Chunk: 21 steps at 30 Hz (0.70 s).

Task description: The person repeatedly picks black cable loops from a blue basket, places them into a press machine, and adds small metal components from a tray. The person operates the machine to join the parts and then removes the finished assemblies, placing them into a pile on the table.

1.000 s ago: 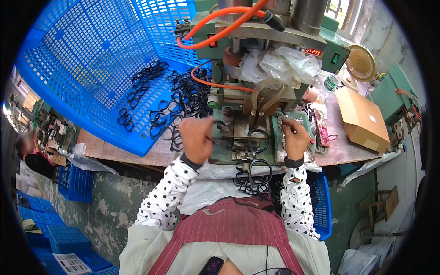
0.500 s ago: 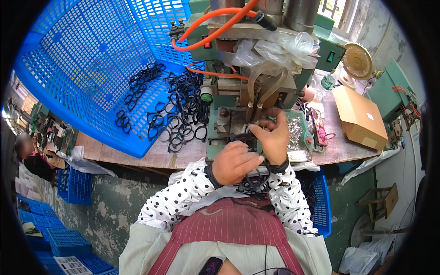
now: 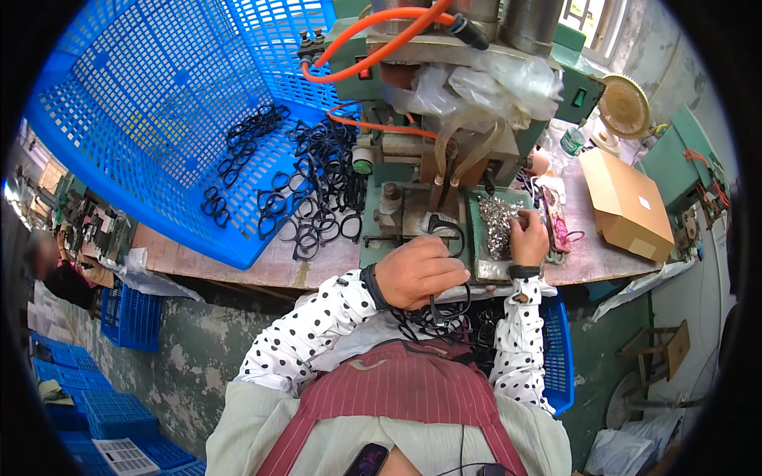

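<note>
My left hand [image 3: 421, 274] is closed around a black eyeglass frame [image 3: 460, 239], in front of the green press. One rim of the frame sticks up past my fingers towards the metal work plate [image 3: 421, 213] under the press head. To the right, my right hand [image 3: 528, 241] reaches into a shallow tray [image 3: 494, 272] of small silvery metal parts [image 3: 494, 222]. Its fingertips are pinched together at the edge of the heap; what is between them is too small to make out. More black eyeglass frames [image 3: 432, 324] lie in my lap below my left hand.
A large blue basket [image 3: 151, 151] lies tipped on the table at left, with black eyeglass frames [image 3: 317, 226] spilling out. The green press [image 3: 397, 174] has orange hoses [image 3: 357, 71] and plastic wrapping. At right are a cardboard box [image 3: 627, 202], a fan [image 3: 621, 107] and a wooden stool [image 3: 665, 349].
My right hand has left the spot under the press head and moved right to the tray of metal parts. My left hand stays near the press, and the eyeglass frame now shows more plainly.
</note>
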{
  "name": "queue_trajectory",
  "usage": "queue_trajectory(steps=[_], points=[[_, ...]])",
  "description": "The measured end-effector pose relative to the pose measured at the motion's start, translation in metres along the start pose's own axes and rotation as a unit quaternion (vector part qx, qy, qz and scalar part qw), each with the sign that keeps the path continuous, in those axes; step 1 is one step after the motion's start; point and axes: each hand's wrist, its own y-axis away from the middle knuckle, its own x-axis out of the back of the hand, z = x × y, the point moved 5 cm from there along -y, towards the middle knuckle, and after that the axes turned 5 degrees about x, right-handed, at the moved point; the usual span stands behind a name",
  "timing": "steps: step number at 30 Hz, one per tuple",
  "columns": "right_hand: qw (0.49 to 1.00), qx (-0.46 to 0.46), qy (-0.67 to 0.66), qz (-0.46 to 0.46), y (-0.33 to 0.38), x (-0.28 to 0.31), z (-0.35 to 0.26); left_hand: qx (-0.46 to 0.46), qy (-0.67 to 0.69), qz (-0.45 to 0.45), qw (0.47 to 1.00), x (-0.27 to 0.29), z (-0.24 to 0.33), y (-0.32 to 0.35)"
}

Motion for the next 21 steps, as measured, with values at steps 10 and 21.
queue_trajectory(steps=[10, 21], points=[[0.976, 0.165, 0.048, 0.131, 0.016, -0.003, -0.015, 0.016, -0.049, -0.01, 0.999, -0.002, 0.002, 0.004], [0.982, 0.119, 0.006, 0.147, 0.02, 0.006, -0.012, 0.461, -0.443, 0.256, 0.725, 0.059, -0.07, 0.15]])
